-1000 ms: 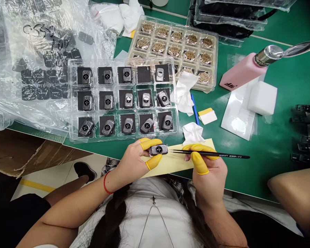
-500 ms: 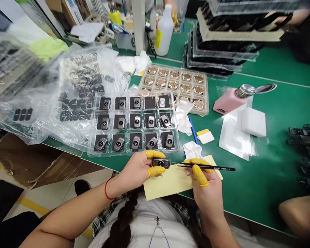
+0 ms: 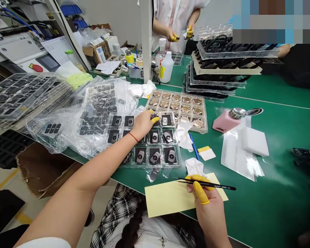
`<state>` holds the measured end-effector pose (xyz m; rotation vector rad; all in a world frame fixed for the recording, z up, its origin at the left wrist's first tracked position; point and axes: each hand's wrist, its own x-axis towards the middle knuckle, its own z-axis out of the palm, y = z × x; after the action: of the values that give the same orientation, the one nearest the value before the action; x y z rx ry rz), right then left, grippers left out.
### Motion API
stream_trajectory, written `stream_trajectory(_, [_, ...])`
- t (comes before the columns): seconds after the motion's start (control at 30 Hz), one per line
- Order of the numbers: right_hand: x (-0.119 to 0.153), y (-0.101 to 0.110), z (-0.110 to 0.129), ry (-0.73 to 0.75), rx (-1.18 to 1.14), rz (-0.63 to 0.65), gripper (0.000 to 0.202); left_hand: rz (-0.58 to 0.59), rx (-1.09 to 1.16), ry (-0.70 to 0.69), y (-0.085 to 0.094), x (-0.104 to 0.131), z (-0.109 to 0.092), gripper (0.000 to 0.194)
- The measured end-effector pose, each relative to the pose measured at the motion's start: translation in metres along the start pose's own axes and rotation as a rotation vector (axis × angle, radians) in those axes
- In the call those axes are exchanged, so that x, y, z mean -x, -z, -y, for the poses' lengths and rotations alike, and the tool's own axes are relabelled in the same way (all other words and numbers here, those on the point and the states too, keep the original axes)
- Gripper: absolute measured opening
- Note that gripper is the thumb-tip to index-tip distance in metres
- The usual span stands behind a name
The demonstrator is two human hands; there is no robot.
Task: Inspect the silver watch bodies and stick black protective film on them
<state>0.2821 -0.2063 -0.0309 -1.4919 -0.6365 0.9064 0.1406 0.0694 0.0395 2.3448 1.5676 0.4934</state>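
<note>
My left hand (image 3: 144, 123) reaches over the clear tray (image 3: 146, 166) of dark watch bodies. Its yellow-covered fingertips are around a watch body (image 3: 154, 117) in the back row, partly hidden by the fingers. Black tweezers (image 3: 217, 186) are held in my right hand (image 3: 205, 196), tips pointing left above a yellow paper sheet (image 3: 165, 198). Other watch bodies, such as one at the front right (image 3: 171, 156), lie on black squares in the tray's compartments.
Behind stands a tray of round gold-coloured parts (image 3: 206, 129). A pink bottle (image 3: 226, 121), white foam block (image 3: 255, 140) and stacked trays (image 3: 214, 82) are to the right. Plastic bags (image 3: 72, 137) lie left. A co-worker's hands (image 3: 173, 36) show across the table.
My left hand has moved forward and left with the watch body, from above the paper to the tray's back row. My right hand still holds the tweezers. The view has tilted up.
</note>
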Motion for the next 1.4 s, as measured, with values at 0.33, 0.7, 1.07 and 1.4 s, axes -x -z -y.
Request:
stream_trajectory(0.33, [0.0, -0.001, 0.008, -0.128, 0.061, -0.019, 0.039, 0.133, -0.321, -0.067, 0.014, 0.011, -0.009, 0.038])
stream_trajectory(0.7, [0.002, -0.006, 0.011, -0.05, 0.097, 0.005, 0.033, 0.158, -0.422, -0.027, 0.044, 0.009, 0.029, 0.038])
stream_trajectory(1.07, [0.006, -0.015, 0.013, 0.118, 0.098, -0.013, 0.022, 0.202, -0.487, -0.047, 0.033, 0.001, 0.017, 0.037])
stream_trajectory(1.4, [0.004, 0.007, 0.023, 0.192, 0.294, 0.345, 0.005, 0.022, 0.515, -0.103, 0.039, 0.064, 0.016, 0.032])
